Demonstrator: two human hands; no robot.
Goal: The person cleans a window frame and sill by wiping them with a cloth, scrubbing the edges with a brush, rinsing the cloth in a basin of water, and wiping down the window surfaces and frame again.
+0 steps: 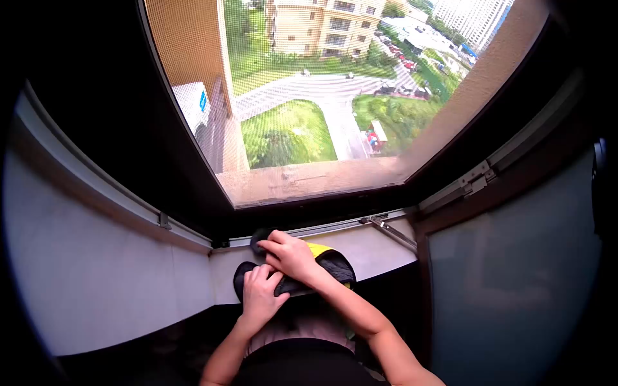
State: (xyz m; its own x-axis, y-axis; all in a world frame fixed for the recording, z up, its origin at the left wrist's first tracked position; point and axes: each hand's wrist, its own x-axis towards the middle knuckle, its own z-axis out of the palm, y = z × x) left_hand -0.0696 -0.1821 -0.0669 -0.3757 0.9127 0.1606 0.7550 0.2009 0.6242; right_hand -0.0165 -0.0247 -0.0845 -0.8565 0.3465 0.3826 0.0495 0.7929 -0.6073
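A microfiber cloth (335, 265), grey on one side and yellow on the other with a black edge, lies bunched on the white windowsill (380, 251). My left hand (261, 294) presses on its near left part, fingers bent over the dark fabric. Just above and to the right, my right hand (293, 257) reaches across the cloth. Its fingers pinch a dark folded end close to the window track (322, 226). Much of the cloth is hidden under both hands.
Ahead stands a window with an insect screen (302, 96) in a dark frame. A metal stay arm (393, 233) sticks out over the sill at right. An opened frosted glass sash (508, 270) is on the right, and a pale wall panel (109, 257) on the left.
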